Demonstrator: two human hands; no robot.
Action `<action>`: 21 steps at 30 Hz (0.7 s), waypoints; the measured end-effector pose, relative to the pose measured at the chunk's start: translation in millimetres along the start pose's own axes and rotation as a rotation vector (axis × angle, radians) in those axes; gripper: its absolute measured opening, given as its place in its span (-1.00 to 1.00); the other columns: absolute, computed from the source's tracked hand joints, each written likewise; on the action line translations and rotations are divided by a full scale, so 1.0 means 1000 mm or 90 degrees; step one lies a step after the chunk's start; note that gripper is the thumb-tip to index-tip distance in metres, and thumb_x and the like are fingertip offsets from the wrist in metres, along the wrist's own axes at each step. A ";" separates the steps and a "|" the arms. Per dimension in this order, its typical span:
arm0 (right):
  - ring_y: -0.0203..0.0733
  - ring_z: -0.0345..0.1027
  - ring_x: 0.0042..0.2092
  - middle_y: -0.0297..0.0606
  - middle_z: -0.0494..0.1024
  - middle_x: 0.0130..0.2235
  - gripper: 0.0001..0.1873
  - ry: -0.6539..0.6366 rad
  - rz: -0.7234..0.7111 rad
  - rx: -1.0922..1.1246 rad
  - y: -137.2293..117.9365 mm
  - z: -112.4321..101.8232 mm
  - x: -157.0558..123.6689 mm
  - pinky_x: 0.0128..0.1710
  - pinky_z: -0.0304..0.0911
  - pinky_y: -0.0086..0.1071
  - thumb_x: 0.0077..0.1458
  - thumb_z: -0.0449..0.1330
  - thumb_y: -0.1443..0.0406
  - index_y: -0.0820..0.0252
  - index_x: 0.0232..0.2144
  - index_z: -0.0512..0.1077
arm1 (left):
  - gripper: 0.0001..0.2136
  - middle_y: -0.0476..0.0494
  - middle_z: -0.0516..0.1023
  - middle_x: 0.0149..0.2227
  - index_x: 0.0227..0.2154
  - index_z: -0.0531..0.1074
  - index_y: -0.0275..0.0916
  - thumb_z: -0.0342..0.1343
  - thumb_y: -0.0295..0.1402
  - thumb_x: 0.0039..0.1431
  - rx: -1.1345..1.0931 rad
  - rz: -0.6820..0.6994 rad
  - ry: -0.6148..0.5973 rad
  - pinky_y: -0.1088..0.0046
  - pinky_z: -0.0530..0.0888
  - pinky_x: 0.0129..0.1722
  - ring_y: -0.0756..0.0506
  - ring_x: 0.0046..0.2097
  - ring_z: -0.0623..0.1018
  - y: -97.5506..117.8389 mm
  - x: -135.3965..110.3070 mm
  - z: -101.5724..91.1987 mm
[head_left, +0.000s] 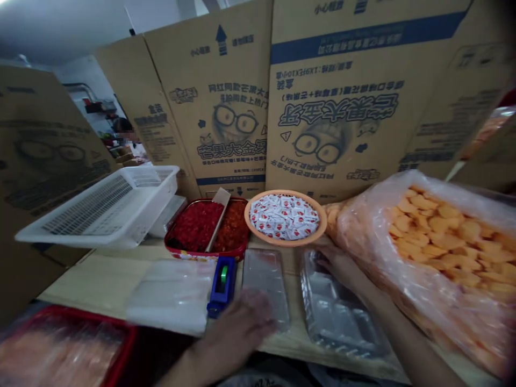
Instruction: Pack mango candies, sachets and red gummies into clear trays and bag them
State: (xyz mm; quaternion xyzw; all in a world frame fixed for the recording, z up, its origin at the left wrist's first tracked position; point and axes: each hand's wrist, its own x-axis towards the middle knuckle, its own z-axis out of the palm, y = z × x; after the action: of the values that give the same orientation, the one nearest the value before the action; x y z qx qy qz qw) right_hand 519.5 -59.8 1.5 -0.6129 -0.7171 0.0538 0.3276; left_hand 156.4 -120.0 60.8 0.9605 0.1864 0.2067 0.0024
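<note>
My left hand point(244, 325), blurred by motion, is over the near end of a stack of flat clear plastic lids point(264, 274), its fingers loosely stretched out with nothing seen in them. My right hand point(341, 266) reaches across to the far end of a stack of clear compartment trays point(338, 312). Its fingers close at the far rim of a clear plastic tray; the fingertips are partly in shadow. Just left of the lids stands a blue tape dispenser point(222, 287) with a green core. Clear plastic bags or sheets point(173, 295) lie flat beside it.
Behind are a red two-part tub point(195, 223) of red food, an orange bowl point(322, 217) of small white packets, and a white basket point(97, 207). A large bag of orange chips point(443, 231) fills the right. Upright cardboard point(330, 107) walls the back. A red bin point(131, 344) stands lower left.
</note>
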 end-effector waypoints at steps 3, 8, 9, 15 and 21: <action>0.00 0.43 -0.23 -0.12 0.57 -0.27 -0.74 0.003 0.008 -0.014 0.010 0.009 0.000 -0.19 0.35 -0.15 -0.01 0.05 0.34 0.17 -0.34 0.53 | -0.62 -0.14 0.19 0.26 0.15 0.22 -0.20 -0.10 -0.36 0.28 -0.068 0.196 -0.110 0.18 -0.04 0.30 -0.17 0.33 0.01 0.013 0.067 0.047; -0.04 0.39 -0.27 -0.17 0.53 -0.36 -0.75 0.048 0.007 -0.022 0.017 0.011 -0.003 -0.24 0.35 -0.18 0.10 0.02 0.32 0.13 -0.40 0.51 | -0.54 -0.20 0.16 0.26 0.18 0.20 -0.16 0.00 -0.38 0.21 -0.504 0.073 -0.121 0.10 -0.06 0.28 -0.23 0.31 0.05 0.035 0.108 0.081; -0.04 0.39 -0.27 -0.18 0.52 -0.35 -0.74 0.053 0.000 -0.019 0.016 0.011 -0.004 -0.25 0.35 -0.18 0.12 0.01 0.31 0.11 -0.39 0.51 | -0.53 -0.17 0.18 0.25 0.17 0.22 -0.09 0.03 -0.40 0.18 -0.579 0.034 -0.110 0.07 -0.07 0.27 -0.23 0.30 0.07 0.036 0.109 0.081; -0.06 0.36 -0.32 -0.15 0.48 -0.40 -0.66 0.128 -0.022 -0.042 0.009 0.005 -0.007 -0.29 0.32 -0.16 0.22 -0.04 0.21 0.18 -0.41 0.48 | -0.54 -0.09 0.20 0.23 0.09 0.32 0.01 0.09 -0.47 0.12 -0.775 -0.054 -0.131 0.08 -0.14 0.27 -0.25 0.30 0.09 0.031 0.110 0.079; -0.11 0.37 -0.25 -0.19 0.50 -0.31 -0.76 0.193 -0.032 -0.020 -0.017 -0.026 -0.011 -0.25 0.31 -0.24 0.24 -0.01 0.23 0.16 -0.25 0.45 | -0.42 -0.21 0.17 0.27 0.15 0.27 -0.06 0.22 -0.34 0.02 -0.803 -0.181 0.005 0.10 -0.16 0.28 -0.27 0.33 0.01 0.028 0.109 0.095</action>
State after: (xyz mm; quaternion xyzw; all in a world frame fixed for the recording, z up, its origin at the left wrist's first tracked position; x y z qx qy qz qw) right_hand 519.9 -82.6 25.6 -0.6009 -0.6751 -0.0588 0.4240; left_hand 295.8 -99.8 19.7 0.7397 0.1541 0.2777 0.5933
